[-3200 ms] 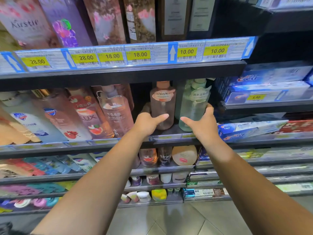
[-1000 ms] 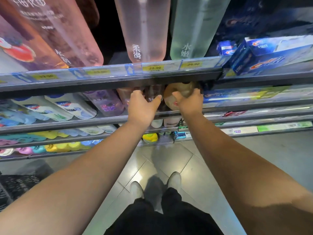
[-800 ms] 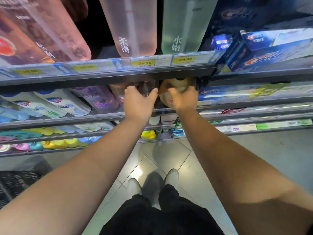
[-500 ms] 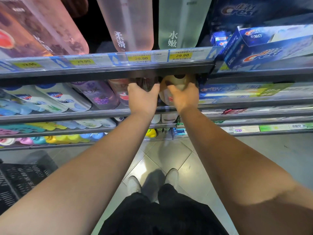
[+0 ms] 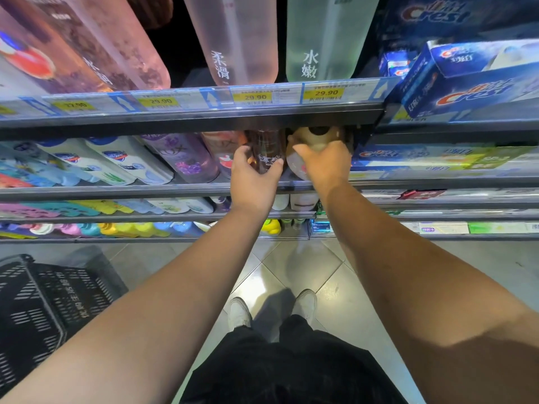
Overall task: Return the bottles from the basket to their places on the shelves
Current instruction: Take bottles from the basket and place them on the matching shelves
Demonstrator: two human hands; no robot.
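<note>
Both arms reach under the price-tag rail to the second shelf (image 5: 145, 191). My left hand (image 5: 254, 176) curls round a dark clear bottle (image 5: 268, 150) with a printed label, thumb on one side, fingers on the other. My right hand (image 5: 323, 164) wraps over a round tan bottle (image 5: 315, 135) with a dark cap, standing next to the dark one. Both bottles stand on the shelf between a pink bottle (image 5: 221, 147) and Crest boxes (image 5: 408, 154). The black basket (image 5: 43, 304) sits on the floor at lower left; its inside is not visible.
The shelf above carries tall pink and pale green bottles (image 5: 323, 33) behind 29.90 tags (image 5: 323, 93), with Crest toothpaste boxes (image 5: 472, 74) at right. White and purple bottles (image 5: 180, 158) line the second shelf to the left. Lower shelves hold small colourful items. My shoes (image 5: 239, 313) stand on grey tiles.
Since three seconds ago my hands dropped from the pink and green bottles one shelf up to this lower shelf. Over the last second they stayed on the dark and tan bottles.
</note>
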